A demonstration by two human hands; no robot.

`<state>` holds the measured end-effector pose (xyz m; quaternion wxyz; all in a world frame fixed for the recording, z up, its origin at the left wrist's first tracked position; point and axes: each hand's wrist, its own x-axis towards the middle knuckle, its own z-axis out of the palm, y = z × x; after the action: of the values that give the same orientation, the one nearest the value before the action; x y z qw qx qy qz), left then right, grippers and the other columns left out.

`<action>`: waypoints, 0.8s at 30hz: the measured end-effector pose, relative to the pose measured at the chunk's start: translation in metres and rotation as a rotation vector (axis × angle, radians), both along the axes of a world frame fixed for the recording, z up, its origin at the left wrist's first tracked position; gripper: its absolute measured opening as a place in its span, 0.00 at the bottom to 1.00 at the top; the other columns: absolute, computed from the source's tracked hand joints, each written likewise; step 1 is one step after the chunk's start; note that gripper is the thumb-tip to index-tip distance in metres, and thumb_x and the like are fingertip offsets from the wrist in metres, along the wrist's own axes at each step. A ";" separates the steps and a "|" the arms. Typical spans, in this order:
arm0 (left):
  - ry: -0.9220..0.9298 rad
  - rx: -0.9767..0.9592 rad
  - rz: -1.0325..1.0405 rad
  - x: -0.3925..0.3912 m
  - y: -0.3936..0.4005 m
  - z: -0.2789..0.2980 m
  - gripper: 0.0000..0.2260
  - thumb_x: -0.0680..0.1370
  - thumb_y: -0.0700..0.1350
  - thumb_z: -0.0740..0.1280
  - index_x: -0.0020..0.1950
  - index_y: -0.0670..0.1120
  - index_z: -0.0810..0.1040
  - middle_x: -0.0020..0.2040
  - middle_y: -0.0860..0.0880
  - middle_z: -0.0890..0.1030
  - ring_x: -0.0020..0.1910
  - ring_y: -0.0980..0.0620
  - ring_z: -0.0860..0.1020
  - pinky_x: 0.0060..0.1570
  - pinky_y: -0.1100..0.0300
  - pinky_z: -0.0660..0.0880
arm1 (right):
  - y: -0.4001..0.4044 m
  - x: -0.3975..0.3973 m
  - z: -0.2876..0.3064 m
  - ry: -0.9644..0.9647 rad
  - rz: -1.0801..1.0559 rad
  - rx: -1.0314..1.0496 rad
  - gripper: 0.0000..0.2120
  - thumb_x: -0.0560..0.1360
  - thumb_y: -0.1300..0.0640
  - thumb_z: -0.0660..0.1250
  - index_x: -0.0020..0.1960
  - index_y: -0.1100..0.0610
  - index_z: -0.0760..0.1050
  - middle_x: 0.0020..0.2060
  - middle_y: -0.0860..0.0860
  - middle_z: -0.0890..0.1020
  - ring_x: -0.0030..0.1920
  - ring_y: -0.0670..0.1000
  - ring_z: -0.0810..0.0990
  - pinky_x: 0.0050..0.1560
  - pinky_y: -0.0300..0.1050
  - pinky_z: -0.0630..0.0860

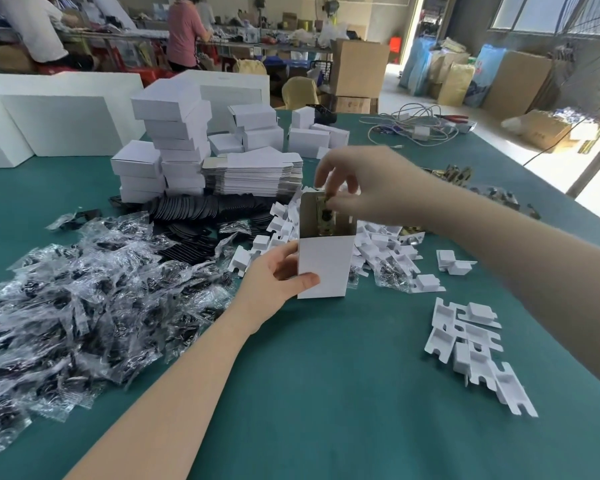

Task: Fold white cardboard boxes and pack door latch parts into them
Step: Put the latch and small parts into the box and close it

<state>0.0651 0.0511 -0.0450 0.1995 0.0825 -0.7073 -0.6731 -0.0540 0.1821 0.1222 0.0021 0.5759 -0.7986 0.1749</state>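
A white cardboard box stands upright on the green table, its top open. My left hand grips its lower left side, thumb across the front. My right hand is above the opening and pinches a brass door latch part that sits partly inside the box. More brass latch parts lie further back on the right, behind my right forearm.
Plastic bags of black parts cover the left. Black pads, flat box blanks and stacked folded boxes lie behind. White cardboard inserts sit right and around the box. Cables lie far back; people work at a distant table.
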 end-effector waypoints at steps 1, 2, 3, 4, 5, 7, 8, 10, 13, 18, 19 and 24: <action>-0.001 0.002 0.001 0.000 0.000 0.000 0.23 0.72 0.39 0.75 0.57 0.66 0.80 0.54 0.54 0.85 0.55 0.56 0.82 0.50 0.68 0.77 | 0.001 0.001 -0.008 0.002 -0.001 0.015 0.11 0.75 0.62 0.69 0.52 0.49 0.74 0.43 0.42 0.78 0.39 0.33 0.73 0.38 0.22 0.67; -0.002 0.003 0.002 0.000 0.000 0.000 0.23 0.72 0.39 0.75 0.56 0.66 0.80 0.54 0.54 0.85 0.55 0.56 0.82 0.50 0.68 0.76 | 0.003 0.002 -0.016 0.009 0.003 0.035 0.10 0.75 0.62 0.69 0.52 0.49 0.74 0.42 0.42 0.78 0.40 0.34 0.73 0.39 0.25 0.68; -0.003 0.004 0.004 0.000 0.000 0.000 0.22 0.72 0.39 0.75 0.56 0.66 0.80 0.54 0.54 0.85 0.54 0.56 0.82 0.49 0.69 0.76 | 0.004 0.002 -0.023 0.020 0.011 0.052 0.10 0.75 0.62 0.68 0.53 0.50 0.75 0.43 0.42 0.79 0.40 0.36 0.73 0.40 0.27 0.68; -0.004 0.005 0.007 0.000 0.000 0.000 0.22 0.72 0.39 0.75 0.55 0.66 0.80 0.53 0.54 0.85 0.54 0.57 0.82 0.49 0.69 0.76 | 0.005 0.002 -0.029 0.023 0.019 0.058 0.10 0.75 0.62 0.68 0.54 0.51 0.76 0.44 0.43 0.80 0.41 0.37 0.74 0.43 0.31 0.70; -0.004 0.009 0.008 0.000 0.000 0.000 0.22 0.72 0.38 0.75 0.55 0.66 0.80 0.53 0.54 0.85 0.53 0.57 0.82 0.49 0.69 0.76 | 0.007 0.001 -0.033 0.012 0.022 0.046 0.11 0.76 0.62 0.68 0.56 0.51 0.76 0.45 0.44 0.81 0.42 0.38 0.76 0.44 0.33 0.72; -0.006 0.022 0.010 0.000 0.000 -0.001 0.22 0.72 0.38 0.74 0.55 0.65 0.81 0.53 0.54 0.85 0.53 0.57 0.83 0.48 0.70 0.76 | 0.013 -0.003 -0.033 -0.049 -0.006 -0.050 0.12 0.76 0.58 0.69 0.59 0.49 0.76 0.46 0.42 0.82 0.44 0.38 0.77 0.45 0.29 0.72; -0.009 0.024 0.011 0.000 0.000 -0.001 0.22 0.73 0.37 0.74 0.56 0.64 0.80 0.53 0.55 0.85 0.53 0.57 0.83 0.48 0.70 0.76 | 0.017 -0.008 -0.030 -0.071 -0.048 -0.127 0.13 0.76 0.55 0.70 0.59 0.48 0.75 0.45 0.40 0.81 0.44 0.38 0.77 0.44 0.29 0.72; -0.016 0.020 0.015 0.000 0.000 -0.002 0.22 0.73 0.37 0.74 0.58 0.62 0.79 0.53 0.55 0.85 0.53 0.57 0.83 0.48 0.70 0.76 | 0.029 -0.022 -0.026 -0.069 -0.179 -0.263 0.12 0.76 0.50 0.70 0.59 0.47 0.74 0.41 0.38 0.79 0.39 0.40 0.78 0.38 0.31 0.72; -0.024 0.017 0.018 0.000 0.000 -0.002 0.22 0.73 0.36 0.74 0.58 0.61 0.78 0.52 0.55 0.85 0.53 0.58 0.83 0.47 0.70 0.76 | 0.053 -0.053 -0.035 0.033 -0.395 -0.214 0.07 0.80 0.51 0.65 0.55 0.52 0.78 0.37 0.43 0.81 0.31 0.41 0.75 0.32 0.34 0.67; -0.021 0.023 0.015 0.000 0.001 -0.001 0.22 0.73 0.35 0.73 0.62 0.57 0.78 0.52 0.55 0.85 0.52 0.57 0.83 0.46 0.71 0.76 | 0.091 -0.088 -0.077 0.051 -0.567 0.340 0.20 0.80 0.60 0.61 0.72 0.53 0.71 0.65 0.55 0.78 0.56 0.55 0.81 0.58 0.51 0.78; -0.021 0.023 0.015 -0.001 0.001 -0.001 0.22 0.73 0.35 0.73 0.63 0.56 0.78 0.52 0.54 0.85 0.53 0.57 0.83 0.47 0.70 0.76 | 0.096 -0.090 -0.085 0.055 -0.582 0.396 0.22 0.79 0.58 0.62 0.73 0.52 0.69 0.67 0.54 0.77 0.61 0.56 0.78 0.61 0.53 0.76; -0.025 0.028 0.018 -0.001 0.001 -0.003 0.23 0.73 0.35 0.74 0.65 0.53 0.77 0.54 0.53 0.85 0.54 0.54 0.83 0.49 0.67 0.77 | 0.106 -0.101 -0.110 0.026 -0.686 0.450 0.21 0.81 0.45 0.61 0.70 0.54 0.72 0.65 0.55 0.78 0.62 0.57 0.77 0.63 0.51 0.74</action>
<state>0.0641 0.0519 -0.0480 0.1954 0.1002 -0.6994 -0.6802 -0.1548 0.2878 0.0122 -0.0559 0.2646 -0.9625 -0.0222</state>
